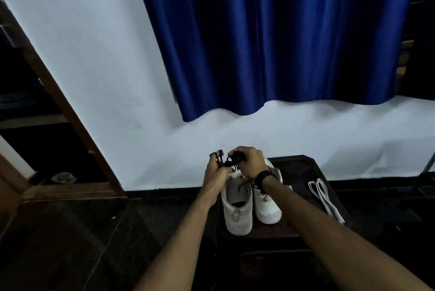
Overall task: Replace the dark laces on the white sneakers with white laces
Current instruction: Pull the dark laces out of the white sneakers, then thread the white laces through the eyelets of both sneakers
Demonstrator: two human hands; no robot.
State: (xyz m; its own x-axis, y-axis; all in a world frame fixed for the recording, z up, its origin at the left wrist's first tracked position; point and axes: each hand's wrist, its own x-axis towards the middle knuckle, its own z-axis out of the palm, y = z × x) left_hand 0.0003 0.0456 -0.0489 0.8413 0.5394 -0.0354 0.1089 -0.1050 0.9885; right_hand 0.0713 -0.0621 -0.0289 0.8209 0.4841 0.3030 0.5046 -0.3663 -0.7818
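Hands over two white sneakers [237, 206] standing side by side on a dark bench [306, 168]. Left hand [215, 170] and right hand [250, 163] each grip a bunched dark lace [229, 161] in curled fingers above the shoes. White laces [322, 196] lie on the bench right of the sneakers.

Above two white sneakers [249, 201], the left hand [215, 173] and right hand [249, 162] grip a dark lace [229, 161].
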